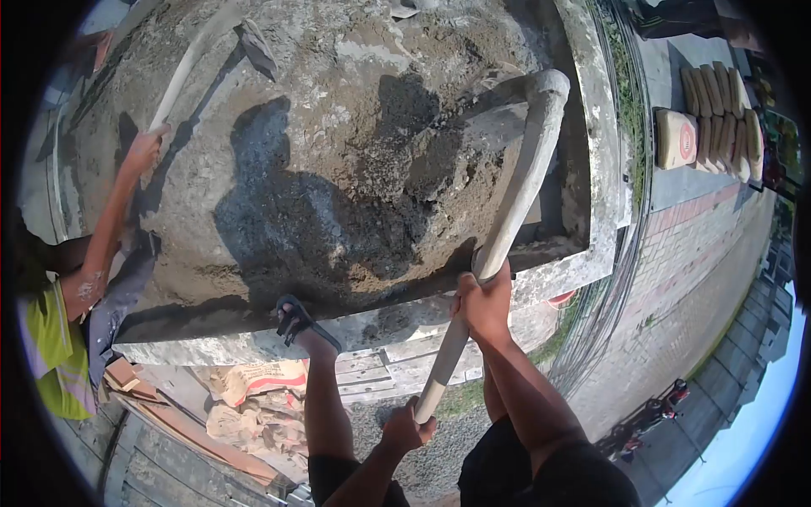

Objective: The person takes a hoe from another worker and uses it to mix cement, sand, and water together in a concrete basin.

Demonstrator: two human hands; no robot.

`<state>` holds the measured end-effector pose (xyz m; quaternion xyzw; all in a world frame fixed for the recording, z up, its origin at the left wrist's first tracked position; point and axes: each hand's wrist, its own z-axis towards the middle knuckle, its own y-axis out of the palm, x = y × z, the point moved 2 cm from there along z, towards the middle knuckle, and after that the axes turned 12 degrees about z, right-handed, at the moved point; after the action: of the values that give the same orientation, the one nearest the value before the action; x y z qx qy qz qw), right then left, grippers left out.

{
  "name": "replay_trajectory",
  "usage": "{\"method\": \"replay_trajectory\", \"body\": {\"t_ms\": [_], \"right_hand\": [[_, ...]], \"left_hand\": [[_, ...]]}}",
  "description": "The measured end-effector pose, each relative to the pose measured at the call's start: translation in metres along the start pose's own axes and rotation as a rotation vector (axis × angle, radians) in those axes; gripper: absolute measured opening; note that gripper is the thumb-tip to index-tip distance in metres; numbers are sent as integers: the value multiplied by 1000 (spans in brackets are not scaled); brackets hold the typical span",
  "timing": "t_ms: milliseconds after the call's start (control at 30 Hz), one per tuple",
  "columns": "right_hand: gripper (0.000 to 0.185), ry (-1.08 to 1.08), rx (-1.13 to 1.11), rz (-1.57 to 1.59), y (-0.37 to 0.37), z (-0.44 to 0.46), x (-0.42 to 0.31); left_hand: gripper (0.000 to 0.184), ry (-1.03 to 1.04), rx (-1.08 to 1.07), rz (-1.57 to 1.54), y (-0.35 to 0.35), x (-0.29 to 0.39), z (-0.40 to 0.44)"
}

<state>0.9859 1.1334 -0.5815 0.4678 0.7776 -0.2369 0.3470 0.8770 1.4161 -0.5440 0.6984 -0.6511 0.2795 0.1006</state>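
Both my hands are wrapped round the wooden handle of a hoe (519,190). My right hand (486,302) grips it about midway. Closer to my body, my left hand (408,427) holds the handle's lower end. The hoe's head lies at the far right of a low concrete trough (557,275), against the grey-brown mix (338,211); its blade is partly hidden there. My sandalled foot (304,325) rests on the trough's near edge.
At the left, a co-worker in a yellow-green shirt (55,346) holds another hoe (182,80) over the mix. Stacked full bags (718,127) stand on the paving at right. Crumpled bags (253,418) and boards (182,431) lie below the trough; motorcycles (646,418) stand farther off.
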Motion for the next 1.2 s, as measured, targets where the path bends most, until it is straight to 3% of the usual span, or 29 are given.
{"method": "replay_trajectory", "body": {"t_ms": [67, 133, 167, 200, 267, 333, 400, 433, 500, 600, 633, 667, 700, 733, 833, 900, 933, 967, 1000, 1033, 1067, 1100, 1167, 1200], "right_hand": [[41, -34, 147, 127, -16, 30, -60], [28, -180, 222, 61, -35, 94, -106], [20, -221, 200, 37, -49, 140, -116], [12, -238, 221, 69, -51, 180, -123], [14, -167, 209, 24, -41, 245, -95], [22, 15, 127, -88, -38, 298, 33], [19, 235, 85, -61, 2, 244, 137], [18, 282, 100, -22, 20, 212, 140], [18, 203, 13, 0, 31, 172, 124], [25, 248, -75, 19, 29, 97, 102], [27, 327, -55, -49, 27, 70, 102], [33, 181, -8, -231, 21, 45, 115], [42, 342, -58, -94, 30, 10, 78], [46, 382, -40, -170, 36, -5, 56], [44, 0, -54, -112, 34, -1, 13], [42, -160, -43, -90, 57, 42, -53], [41, -236, -30, -105, 69, 67, -81], [30, -392, -17, -141, 72, 114, -88], [24, -429, 34, -149, 83, 151, -99], [22, -448, 84, -190, 94, 188, -100], [21, -457, 143, -236, 99, 223, -92], [18, -326, 135, -331, 102, 261, -66], [20, -112, 88, -487, 80, 312, 49], [25, -36, 41, -541, 74, 320, 102]], "left_hand": [[38, 76, -60, -2, -27, 40, 62], [42, 212, -51, 139, -55, 87, 145], [43, 329, 85, 101, -74, 112, 180], [45, 315, 145, 136, -91, 131, 211], [49, 251, 171, 192, -105, 134, 248], [48, 53, 91, 186, -89, 96, 230], [47, -31, 99, 170, -55, 24, 184], [45, -37, 110, 133, -62, 12, 162], [45, -90, 94, 95, -67, 9, 122], [44, -254, -24, 3, -53, 12, 51], [43, -217, -1, -2, -46, 6, 26], [41, -185, 15, -3, -40, 0, 2], [41, -187, 12, -7, -36, -2, -13], [38, -119, 37, -25, -32, -2, -21], [34, -13, 30, -97, -18, -16, 11], [33, -51, 42, -166, -37, 10, 90], [36, 167, 155, -135, -56, 28, 138], [38, 214, 209, -61, -69, 40, 188], [37, 338, 275, -163, -96, 58, 230], [38, 329, 278, -181, -120, 68, 269], [39, 315, 269, -202, -130, 69, 290], [39, 305, 272, -206, -127, 62, 287], [41, 53, 133, -183, -118, 50, 271], [42, -45, 169, -103, -98, 41, 241]]}}
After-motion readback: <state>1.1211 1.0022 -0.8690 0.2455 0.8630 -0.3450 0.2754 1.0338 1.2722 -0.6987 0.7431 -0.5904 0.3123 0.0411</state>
